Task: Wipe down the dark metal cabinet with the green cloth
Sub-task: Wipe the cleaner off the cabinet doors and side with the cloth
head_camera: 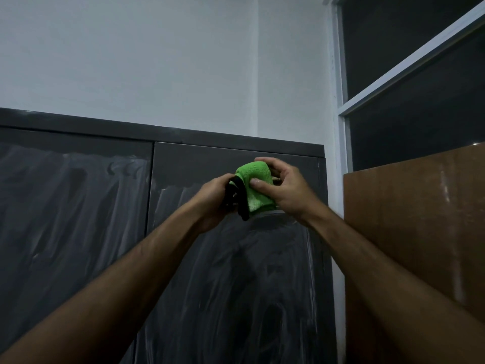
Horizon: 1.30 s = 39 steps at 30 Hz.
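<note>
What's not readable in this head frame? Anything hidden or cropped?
- Cabinet: lower doors and left side cut off by the frame edges in the head view; forearms cover part of the right door.
- Green cloth: bunched between left hand and right hand; its full size and the black edge's extent are hidden.
- Brown board: right and bottom cropped.
- Window: panes dark, nothing visible beyond.

Dark metal cabinet (78,206), two doors, stands against the pale wall (157,61). Both door faces carry whitish streaked smears below a cleaner dark band. Brown board (414,232) just beside its right edge.
</note>
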Tool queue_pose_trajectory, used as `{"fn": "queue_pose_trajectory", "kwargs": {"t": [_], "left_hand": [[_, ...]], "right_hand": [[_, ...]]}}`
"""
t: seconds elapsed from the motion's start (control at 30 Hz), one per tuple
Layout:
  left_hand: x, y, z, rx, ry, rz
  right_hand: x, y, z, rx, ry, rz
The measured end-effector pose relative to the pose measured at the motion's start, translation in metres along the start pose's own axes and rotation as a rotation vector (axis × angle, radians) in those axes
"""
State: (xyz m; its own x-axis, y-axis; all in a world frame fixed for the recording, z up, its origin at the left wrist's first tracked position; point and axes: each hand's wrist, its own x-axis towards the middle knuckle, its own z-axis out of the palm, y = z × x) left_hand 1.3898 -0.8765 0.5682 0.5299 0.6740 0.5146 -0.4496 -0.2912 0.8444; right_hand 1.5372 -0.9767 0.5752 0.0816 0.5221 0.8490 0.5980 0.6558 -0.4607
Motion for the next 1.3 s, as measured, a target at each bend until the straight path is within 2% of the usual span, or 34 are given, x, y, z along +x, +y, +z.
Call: {"fn": "queue_pose_trajectory", "kwargs": {"t": [0.07, 0.13, 0.2, 0.3, 0.37, 0.47, 0.53, 0.7, 0.83, 0.97, 1.13, 1.2, 1.3], "left_hand": [[0.000, -0.002, 0.002, -0.048, 0.037, 0.057], [0.001, -0.002, 0.003, 0.016, 0.036, 0.090], [0.001, 0.001, 0.001, 0.232, 0.041, 0.143], [0.004, 0.009, -0.012, 0.607, 0.128, 0.325], [0.006, 0.021, -0.025, 0.770, 0.187, 0.454], [0.009, 0.045, -0.048, 1.033, 0.227, 0.605], [0.015, 0.061, -0.063, 1.220, 0.268, 0.688], [0.031, 0.089, -0.101, 1.627, 0.375, 0.725], [0.038, 0.092, -0.128, 1.753, 0.400, 0.755], [0.044, 0.085, -0.136, 1.776, 0.368, 0.733], [0.048, 0.077, -0.143, 1.770, 0.384, 0.843], [0.049, 0.073, -0.145, 1.783, 0.387, 0.871], [0.050, 0.071, -0.146, 1.785, 0.404, 0.883]], "right_hand": [[0.000, 0.005, 0.005, 0.023, -0.001, 0.062], [-0.005, 0.012, 0.014, 0.271, 0.005, 0.142], [-0.006, 0.018, 0.020, 0.429, 0.069, 0.163], [0.003, 0.022, 0.015, 0.432, 0.175, 0.188], [0.012, 0.021, 0.005, 0.254, 0.237, 0.174], [0.031, 0.016, -0.017, -0.273, 0.312, 0.084], [0.044, 0.015, -0.032, -0.528, 0.310, 0.034], [0.075, 0.027, -0.055, -0.796, 0.148, 0.095], [0.082, 0.045, -0.049, -0.868, 0.213, -0.056], [0.079, 0.080, -0.022, -0.936, 0.420, -0.225], [0.111, 0.078, 0.003, -0.860, 0.608, -0.223], [0.119, 0.066, 0.033, -0.880, 0.571, -0.319], [0.100, 0.072, 0.065, -0.960, 0.422, -0.495]]}}
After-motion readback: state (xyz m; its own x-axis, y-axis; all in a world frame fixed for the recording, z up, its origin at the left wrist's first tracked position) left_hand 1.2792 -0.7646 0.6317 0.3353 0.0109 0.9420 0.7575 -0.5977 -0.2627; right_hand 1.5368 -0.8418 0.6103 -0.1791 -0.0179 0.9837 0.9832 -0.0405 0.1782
